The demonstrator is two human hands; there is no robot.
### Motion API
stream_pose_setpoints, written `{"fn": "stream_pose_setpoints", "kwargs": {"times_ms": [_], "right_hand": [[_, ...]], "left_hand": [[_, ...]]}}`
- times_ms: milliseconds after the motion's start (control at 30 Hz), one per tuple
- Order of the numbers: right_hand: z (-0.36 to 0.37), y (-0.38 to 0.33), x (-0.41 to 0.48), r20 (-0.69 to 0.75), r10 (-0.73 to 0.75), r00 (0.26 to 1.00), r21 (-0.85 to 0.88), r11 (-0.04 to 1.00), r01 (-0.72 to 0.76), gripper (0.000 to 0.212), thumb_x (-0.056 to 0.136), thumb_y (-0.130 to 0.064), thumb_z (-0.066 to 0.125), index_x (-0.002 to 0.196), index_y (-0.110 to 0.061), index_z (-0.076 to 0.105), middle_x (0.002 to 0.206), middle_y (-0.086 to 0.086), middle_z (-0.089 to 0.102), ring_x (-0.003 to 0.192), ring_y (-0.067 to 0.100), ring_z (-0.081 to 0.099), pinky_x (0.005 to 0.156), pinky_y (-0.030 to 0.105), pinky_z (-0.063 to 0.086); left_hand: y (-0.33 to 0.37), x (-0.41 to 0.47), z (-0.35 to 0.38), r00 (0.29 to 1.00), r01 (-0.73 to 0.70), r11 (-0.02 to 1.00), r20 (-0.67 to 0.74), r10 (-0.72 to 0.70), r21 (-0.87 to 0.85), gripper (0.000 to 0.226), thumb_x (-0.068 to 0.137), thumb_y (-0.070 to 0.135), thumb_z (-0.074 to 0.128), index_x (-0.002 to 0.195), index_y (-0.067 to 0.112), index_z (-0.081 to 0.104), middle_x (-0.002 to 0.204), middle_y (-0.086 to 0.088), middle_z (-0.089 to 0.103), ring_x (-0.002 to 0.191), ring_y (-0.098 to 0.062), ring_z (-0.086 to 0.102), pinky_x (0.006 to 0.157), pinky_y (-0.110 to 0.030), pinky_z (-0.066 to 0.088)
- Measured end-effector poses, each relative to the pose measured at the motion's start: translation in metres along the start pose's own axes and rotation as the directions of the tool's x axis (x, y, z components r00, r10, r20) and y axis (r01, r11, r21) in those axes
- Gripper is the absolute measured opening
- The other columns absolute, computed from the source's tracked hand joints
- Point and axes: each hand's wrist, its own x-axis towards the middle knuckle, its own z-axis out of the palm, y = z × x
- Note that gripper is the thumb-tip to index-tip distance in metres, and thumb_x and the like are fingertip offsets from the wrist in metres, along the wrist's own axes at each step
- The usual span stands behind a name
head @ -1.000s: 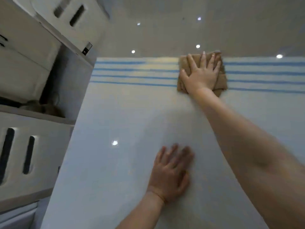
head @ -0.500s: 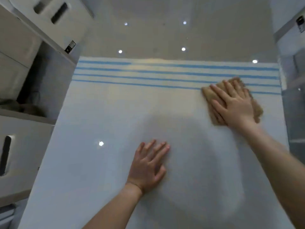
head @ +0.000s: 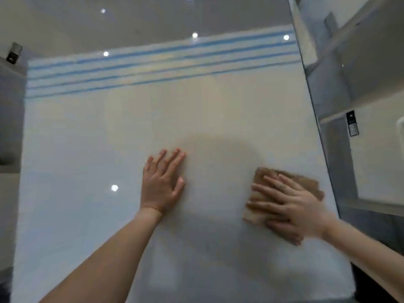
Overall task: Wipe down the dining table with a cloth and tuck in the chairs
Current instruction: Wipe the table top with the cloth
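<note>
A folded tan cloth [head: 282,193] is being pressed flat onto the glossy white table [head: 87,149] near its right edge, toward the near end. It is being covered by the right hand [head: 293,206], whose fingers are being held spread and extended, palm down, nothing being gripped. The left hand [head: 161,182] is being rested flat and open on the bare middle of the table, well apart from the cloth. Blue stripes [head: 161,62] are being shown along the table's far edge.

The right hand [head: 293,206] is motion-blurred and hides much of the cloth [head: 303,182] — both forearms run off the frame
</note>
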Motion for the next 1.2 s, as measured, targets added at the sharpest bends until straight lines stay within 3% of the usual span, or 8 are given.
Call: {"fn": "stream_pose_setpoints", "kwargs": {"times_ms": [167,267,467,567,700,800,1067,1200], "right_hand": [[-0.017,0.072,0.054,-0.192,0.647,0.738,0.103,0.761,-0.641,0.057,0.091,-0.057,0.034,0.146,-0.043,0.030,0.155,0.007,0.034,0.146,0.033,0.022,0.119,0.047,0.014],[-0.016,0.038,0.119,-0.215,0.803,0.555,0.193,0.592,-0.782,0.056,0.089,-0.054,0.036,0.144,-0.041,0.039,0.154,0.010,0.035,0.144,0.038,0.023,0.118,0.052,0.014],[0.017,-0.119,0.025,-0.137,0.329,0.934,0.134,0.941,-0.312,0.050,0.094,-0.050,0.046,0.142,-0.041,0.042,0.155,0.003,0.034,0.145,0.031,0.025,0.118,0.051,0.021],[0.017,-0.082,-0.037,-0.089,0.319,0.943,0.094,0.946,-0.311,0.051,0.093,-0.054,0.043,0.143,-0.041,0.041,0.154,0.001,0.037,0.145,0.030,0.028,0.117,0.050,0.022],[0.009,-0.012,-0.025,-0.155,0.813,0.561,0.193,0.582,-0.790,0.059,0.091,-0.058,0.032,0.146,-0.038,0.037,0.157,0.006,0.032,0.146,0.033,0.019,0.117,0.049,0.015],[0.005,-0.002,0.038,-0.197,0.916,0.351,0.231,0.391,-0.891,0.057,0.091,-0.052,0.037,0.146,-0.039,0.036,0.157,0.008,0.030,0.146,0.037,0.018,0.118,0.051,0.010],[0.029,-0.126,0.018,-0.200,0.659,0.725,0.181,0.752,-0.634,0.053,0.091,-0.051,0.048,0.143,-0.042,0.041,0.156,0.001,0.032,0.147,0.027,0.022,0.119,0.050,0.016],[0.040,-0.140,-0.069,-0.179,0.782,0.597,0.209,0.624,-0.753,0.054,0.090,-0.051,0.048,0.143,-0.041,0.040,0.155,0.000,0.034,0.146,0.027,0.024,0.118,0.046,0.014]], "left_hand": [[0.000,-0.001,0.002,0.999,-0.004,1.000,-0.034,0.004,0.000,0.060,0.082,0.035,0.044,0.141,0.024,0.046,0.147,0.001,0.046,0.137,-0.027,0.035,0.115,-0.048,0.022],[-0.001,-0.001,0.001,1.000,0.002,1.000,-0.018,-0.002,0.006,0.061,0.082,0.036,0.043,0.142,0.025,0.044,0.148,0.001,0.044,0.138,-0.027,0.034,0.115,-0.049,0.022],[0.000,-0.002,0.001,1.000,0.015,1.000,-0.005,-0.015,0.016,0.060,0.084,0.036,0.042,0.143,0.026,0.043,0.150,0.003,0.042,0.140,-0.026,0.032,0.116,-0.048,0.019],[-0.001,-0.002,0.002,1.000,0.013,1.000,-0.016,-0.013,-0.003,0.060,0.084,0.035,0.042,0.143,0.025,0.043,0.150,0.003,0.042,0.141,-0.027,0.031,0.116,-0.049,0.020],[0.000,-0.003,0.003,0.999,0.020,1.000,-0.033,-0.020,-0.009,0.059,0.084,0.034,0.042,0.142,0.026,0.043,0.150,0.004,0.042,0.141,-0.025,0.030,0.117,-0.048,0.018],[0.000,-0.003,0.004,0.999,0.019,1.000,-0.035,-0.020,-0.006,0.059,0.084,0.035,0.041,0.142,0.026,0.044,0.150,0.005,0.042,0.141,-0.025,0.030,0.117,-0.046,0.018],[0.000,-0.003,0.008,0.998,0.003,1.000,-0.063,-0.004,-0.017,0.059,0.082,0.034,0.043,0.141,0.028,0.044,0.149,0.005,0.043,0.139,-0.026,0.032,0.116,-0.048,0.021],[-0.001,-0.003,0.008,0.998,0.002,1.000,-0.063,-0.002,-0.012,0.060,0.082,0.034,0.043,0.142,0.029,0.042,0.149,0.004,0.042,0.140,-0.025,0.030,0.117,-0.043,0.016]]}}
